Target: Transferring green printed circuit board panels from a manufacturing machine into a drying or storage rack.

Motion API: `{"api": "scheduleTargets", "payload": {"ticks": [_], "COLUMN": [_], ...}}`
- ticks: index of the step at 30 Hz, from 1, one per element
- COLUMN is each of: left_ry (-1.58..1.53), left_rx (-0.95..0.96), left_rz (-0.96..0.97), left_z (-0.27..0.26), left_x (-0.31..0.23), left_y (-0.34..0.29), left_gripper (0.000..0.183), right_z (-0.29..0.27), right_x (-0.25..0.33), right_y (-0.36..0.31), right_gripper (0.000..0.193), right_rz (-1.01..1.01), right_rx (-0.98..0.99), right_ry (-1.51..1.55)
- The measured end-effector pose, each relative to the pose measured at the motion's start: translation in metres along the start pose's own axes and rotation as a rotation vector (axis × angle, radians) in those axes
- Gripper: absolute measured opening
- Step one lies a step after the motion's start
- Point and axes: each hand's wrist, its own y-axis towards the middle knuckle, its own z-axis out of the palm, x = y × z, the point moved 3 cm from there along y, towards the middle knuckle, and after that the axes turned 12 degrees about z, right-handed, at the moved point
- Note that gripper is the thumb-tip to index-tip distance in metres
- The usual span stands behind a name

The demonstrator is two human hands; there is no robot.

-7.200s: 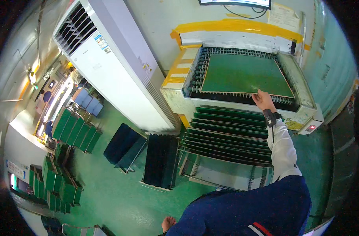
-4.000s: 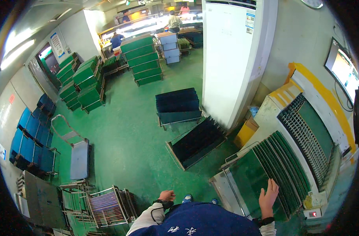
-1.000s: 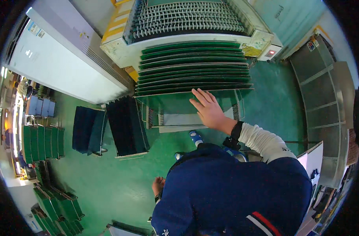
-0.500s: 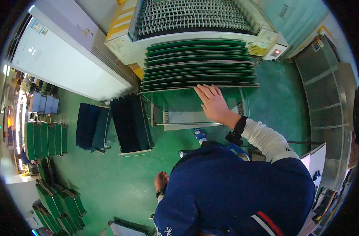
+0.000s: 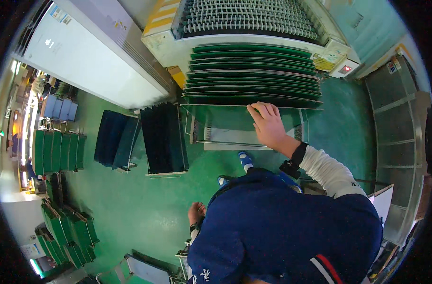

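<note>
A row of upright green panels (image 5: 254, 78) fills a wire rack (image 5: 225, 142) in front of me. My right hand (image 5: 271, 128) is at the top edge of the nearest green panel (image 5: 220, 118), with its fingertips hooked over the edge and the thumb on the near side. This panel leans against my palm side, a little apart from the rest. My left hand (image 5: 196, 213) hangs low beside my body, away from the rack. Its fingers are loosely bent, and I see nothing in it.
Beyond the rack stands a machine with a roller bed (image 5: 249, 19). Two racks of dark panels (image 5: 164, 137) stand to the left, below a tall white cabinet (image 5: 93, 61). More green panels (image 5: 59, 151) stand at far left. A metal-framed screen (image 5: 396, 128) lines the right.
The view has shifted a little, so the rack and machine sit further right in it. My right hand stays on the nearest panel's top edge, and my left hand still hangs low.
</note>
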Motion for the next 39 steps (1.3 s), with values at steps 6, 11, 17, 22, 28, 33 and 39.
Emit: {"api": "scheduleTargets", "payload": {"ticks": [6, 11, 17, 22, 28, 33, 39], "left_ry": [0.120, 0.013, -0.043, -0.049, 0.072, 0.072, -0.089], "left_rx": [0.148, 0.002, -0.071, -0.035, -0.034, -0.069, -0.004], "left_rz": [0.120, 0.065, 0.100, 0.102, 0.208, 0.115, 0.086], "left_z": [-0.010, -0.005, -0.014, -0.029, -0.029, -0.030, -0.003], "left_x": [0.010, 0.009, 0.019, 0.030, 0.030, 0.026, 0.017], "left_y": [0.012, -0.002, -0.006, -0.008, -0.018, -0.017, 0.000], "left_gripper": [0.033, 0.033, 0.034, 0.036, 0.041, 0.042, 0.038], "right_z": [0.000, -0.001, 0.026, 0.044, 0.020, -0.023, -0.039], "right_x": [-0.002, 0.003, -0.021, -0.040, -0.036, -0.027, -0.024], "right_y": [-0.001, 0.003, 0.022, 0.037, 0.057, 0.074, 0.077], "right_gripper": [0.058, 0.045, 0.023, 0.020, 0.024, 0.029, 0.031], "right_rz": [-0.007, -0.017, 0.003, 0.125, 0.098, 0.058, 0.021], "right_rx": [-0.025, 0.015, 0.099, 0.230, 0.315, 0.259, 0.319], "right_ry": [0.016, 0.023, -0.012, -0.010, 0.003, 0.075, 0.069]}}
